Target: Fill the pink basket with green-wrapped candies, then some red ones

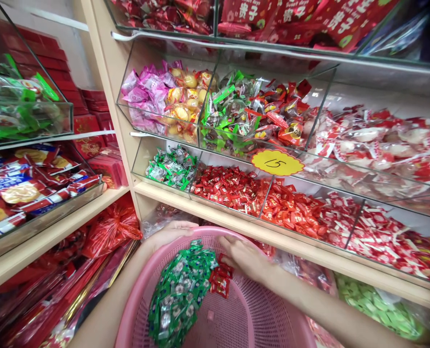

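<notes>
A pink plastic basket (236, 319) sits low in front of me, holding a heap of green-wrapped candies (179, 290) and a few red-wrapped candies (220, 280). My left hand (171, 231) grips the basket's far rim, fingers curled over it. My right hand (242, 256) reaches inside the basket with fingers bent, resting by the red candies; whether it holds any is hidden.
Glass bins on wooden shelves hold wrapped sweets: green (171, 166) and red (233, 188) ones on the lower row, pink (146, 94) and yellow ones above. A yellow price tag (276, 162) marked 15 hangs on the glass. Red bags (109, 227) lie under the shelf at the left.
</notes>
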`<control>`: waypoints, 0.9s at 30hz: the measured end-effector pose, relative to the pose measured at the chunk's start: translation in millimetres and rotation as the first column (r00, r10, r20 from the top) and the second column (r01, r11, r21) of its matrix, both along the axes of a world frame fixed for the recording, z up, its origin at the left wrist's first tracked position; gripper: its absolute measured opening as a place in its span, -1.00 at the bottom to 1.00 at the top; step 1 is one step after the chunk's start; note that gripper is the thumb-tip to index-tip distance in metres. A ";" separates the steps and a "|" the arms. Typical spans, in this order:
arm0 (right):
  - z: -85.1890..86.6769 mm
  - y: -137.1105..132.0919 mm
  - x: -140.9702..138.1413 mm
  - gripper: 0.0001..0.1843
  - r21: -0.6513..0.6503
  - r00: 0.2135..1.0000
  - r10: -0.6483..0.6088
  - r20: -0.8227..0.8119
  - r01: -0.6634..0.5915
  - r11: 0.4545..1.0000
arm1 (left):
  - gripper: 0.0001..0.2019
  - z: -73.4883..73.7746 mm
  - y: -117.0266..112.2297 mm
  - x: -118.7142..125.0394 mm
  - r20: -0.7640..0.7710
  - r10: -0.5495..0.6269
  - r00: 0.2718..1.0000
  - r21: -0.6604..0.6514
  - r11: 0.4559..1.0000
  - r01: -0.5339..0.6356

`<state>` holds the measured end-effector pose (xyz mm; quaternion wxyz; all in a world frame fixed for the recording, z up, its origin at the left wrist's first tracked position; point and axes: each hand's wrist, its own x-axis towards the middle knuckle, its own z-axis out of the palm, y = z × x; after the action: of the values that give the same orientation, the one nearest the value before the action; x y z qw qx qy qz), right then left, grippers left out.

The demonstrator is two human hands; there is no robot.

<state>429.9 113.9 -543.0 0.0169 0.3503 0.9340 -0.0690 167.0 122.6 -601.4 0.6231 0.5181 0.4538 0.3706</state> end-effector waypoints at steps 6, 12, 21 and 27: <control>80.4 20.9 0.5 -0.78 0.278 0.994 0.055 -0.099 -0.025 0.960 | -0.43 -0.8 -0.8 2.7 0.048 0.002 0.999 -0.048 0.999 0.000; 99.5 70.6 19.3 -0.77 0.635 0.972 -0.077 0.222 -0.084 0.768 | -0.43 3.1 -3.9 3.9 0.029 0.033 0.999 -0.070 0.997 -0.030; 92.8 77.1 12.1 -0.71 0.506 0.954 -0.129 0.272 -0.028 0.862 | -0.46 8.9 -5.9 5.0 0.004 0.051 0.999 -0.064 0.997 -0.051; 120.5 79.5 6.4 -0.83 0.318 0.967 -0.126 0.223 0.050 0.947 | -0.46 -5.4 1.2 0.9 0.040 0.010 0.999 -0.062 0.998 -0.008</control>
<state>436.3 193.3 -422.5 0.0715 0.3960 0.9075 0.1203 167.9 123.7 -606.9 0.6461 0.4890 0.4548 0.3696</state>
